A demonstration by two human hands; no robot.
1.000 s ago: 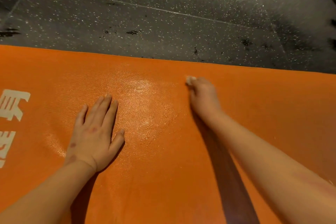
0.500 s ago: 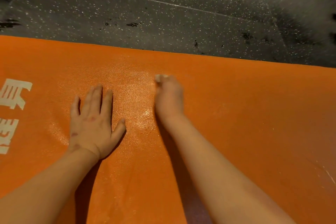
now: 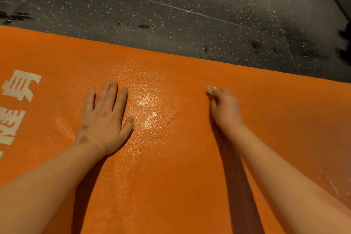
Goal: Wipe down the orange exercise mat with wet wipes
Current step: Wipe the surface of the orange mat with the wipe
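Right hand (image 3: 225,109) gripped a wet wipe (image 3: 210,90) on the orange mat (image 3: 190,167), near its far edge. Left hand (image 3: 105,118) lay flat, fingers spread, well apart.

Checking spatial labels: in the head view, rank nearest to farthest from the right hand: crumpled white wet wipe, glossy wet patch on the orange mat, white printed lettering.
1. Crumpled white wet wipe: gripped by the right hand.
2. Glossy wet patch: to its left.
3. White printed lettering: far left.

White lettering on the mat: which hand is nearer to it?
Left. The left hand lies flat on the mat just right of the lettering; the right hand, gripping a wipe, is farther right, beyond the shiny wet patch.
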